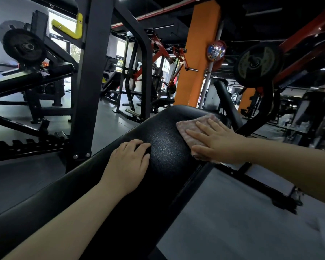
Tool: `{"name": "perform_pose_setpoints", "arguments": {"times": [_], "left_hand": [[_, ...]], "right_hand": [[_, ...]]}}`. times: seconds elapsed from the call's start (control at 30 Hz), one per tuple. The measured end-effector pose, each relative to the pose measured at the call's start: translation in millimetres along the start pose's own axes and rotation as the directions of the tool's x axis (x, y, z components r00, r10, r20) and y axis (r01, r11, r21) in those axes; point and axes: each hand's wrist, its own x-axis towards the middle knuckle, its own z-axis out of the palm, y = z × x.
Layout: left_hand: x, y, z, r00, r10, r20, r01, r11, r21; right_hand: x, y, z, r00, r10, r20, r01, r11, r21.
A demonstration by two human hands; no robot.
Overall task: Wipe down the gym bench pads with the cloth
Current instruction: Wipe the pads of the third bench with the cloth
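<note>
Cloth (pixel 195 126) lies flat on the bench pad (pixel 163 147), toward its far end, pinned under the right hand (pixel 214 141) with fingers straight and spread. Left hand (pixel 129 162) rests mid-pad, nearer than the cloth, fingers loosely curled, holding nothing. Risk: only palm pressure holds the cloth, so it could bunch or slide off the pad's right edge, skipping patches.

The right hand (pixel 216 141) presses a pink cloth (pixel 191 128) flat on the black bench pad (pixel 165 145), while the left hand (pixel 129 164) rests on the pad's near edge.
</note>
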Motion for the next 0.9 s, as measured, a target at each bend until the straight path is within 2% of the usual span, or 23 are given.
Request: {"name": "perform_pose_setpoints", "arguments": {"times": [0.23,0.5,0.73,0.9], "left_hand": [[0.2,-2.6,1.3,1.000,0.001,0.006,-0.001,1.000,0.000],[0.0,-5.9,3.6,1.000,0.014,-0.007,-0.014,1.000,0.020],[0.2,-5.7,2.9,1.000,0.008,0.012,-0.008,1.000,0.028],[0.3,-4.7,0.8,1.000,-0.008,0.028,0.008,1.000,0.030]], "right_hand": [[62.9,-18.2,-18.9,0.996,0.091,0.002,-0.091,0.996,0.010],[151.6,-45.0,-39.1,0.971,0.237,-0.026,-0.228,0.956,0.184],[152.3,-29.9,-40.6,0.967,0.244,-0.079,-0.220,0.947,0.236],[143.4,-9.9,-37.7,0.938,0.347,-0.018,-0.326,0.896,0.301]]}}
